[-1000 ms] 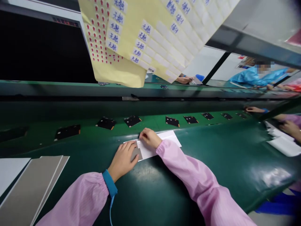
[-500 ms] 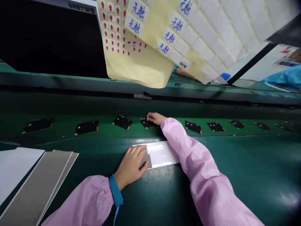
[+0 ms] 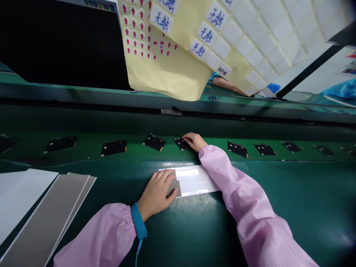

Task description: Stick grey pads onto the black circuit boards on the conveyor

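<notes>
My left hand (image 3: 157,193) lies on the green bench with its fingers flat, pressing on a small grey pad (image 3: 174,187) at the left end of a glossy white sheet (image 3: 194,181). My right hand (image 3: 195,141) reaches out to the conveyor belt (image 3: 167,151) and curls its fingers onto a small black board (image 3: 181,143) there. Other black boards (image 3: 154,142) lie in a row along the belt on both sides of it.
Grey and white sheets (image 3: 36,207) are stacked at the near left. Yellow label sheets (image 3: 172,59) with red arrows and white stickers hang above the belt. A dark machine front (image 3: 61,40) stands at the back left. Another person's arm (image 3: 226,84) shows beyond the belt.
My right hand left the white sheet, reached forward to the belt and took hold of a black board. The boards have drifted right along the belt. My left hand has stayed on the grey pad.
</notes>
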`<state>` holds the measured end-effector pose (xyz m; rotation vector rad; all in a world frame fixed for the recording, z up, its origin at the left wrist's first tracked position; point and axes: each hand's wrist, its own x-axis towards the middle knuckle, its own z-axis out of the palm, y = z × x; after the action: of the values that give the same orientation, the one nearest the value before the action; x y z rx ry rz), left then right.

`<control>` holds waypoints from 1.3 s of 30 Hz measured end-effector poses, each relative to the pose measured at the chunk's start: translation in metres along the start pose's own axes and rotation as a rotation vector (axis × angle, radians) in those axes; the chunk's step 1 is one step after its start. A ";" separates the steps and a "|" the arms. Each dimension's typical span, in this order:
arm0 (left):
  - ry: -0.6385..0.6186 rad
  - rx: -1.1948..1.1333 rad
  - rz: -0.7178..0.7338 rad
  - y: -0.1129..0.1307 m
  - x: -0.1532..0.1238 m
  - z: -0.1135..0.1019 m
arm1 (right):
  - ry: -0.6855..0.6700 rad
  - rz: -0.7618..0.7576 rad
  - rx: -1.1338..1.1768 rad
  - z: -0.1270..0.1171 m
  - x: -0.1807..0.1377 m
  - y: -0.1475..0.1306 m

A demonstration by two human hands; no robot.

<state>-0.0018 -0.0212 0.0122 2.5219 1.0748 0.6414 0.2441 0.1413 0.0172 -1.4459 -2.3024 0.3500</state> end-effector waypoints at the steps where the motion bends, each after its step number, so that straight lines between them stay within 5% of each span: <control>1: 0.004 -0.003 0.001 0.000 0.000 0.000 | -0.008 -0.041 -0.043 0.000 -0.007 0.000; 6: 0.004 -0.007 0.004 0.002 0.000 -0.001 | -0.131 -0.088 -0.327 0.001 -0.031 -0.004; 9: 0.015 -0.012 0.008 0.002 -0.001 -0.002 | -0.122 -0.018 -0.299 -0.004 -0.036 -0.001; 13: 0.033 -0.014 0.019 0.002 -0.002 -0.003 | 0.081 0.090 0.007 -0.017 -0.053 -0.008; 16: 0.026 -0.016 0.012 0.003 -0.003 -0.003 | 0.205 0.054 0.128 -0.017 -0.081 -0.043; 23: 0.035 -0.020 0.002 0.005 -0.002 -0.004 | -0.070 0.069 0.277 0.024 -0.127 -0.117; 39: 0.029 -0.010 0.015 0.003 -0.003 -0.003 | -0.065 0.026 0.187 0.033 -0.124 -0.119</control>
<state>-0.0030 -0.0250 0.0154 2.5216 1.0602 0.6876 0.1816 -0.0225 0.0127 -1.3910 -2.2348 0.6115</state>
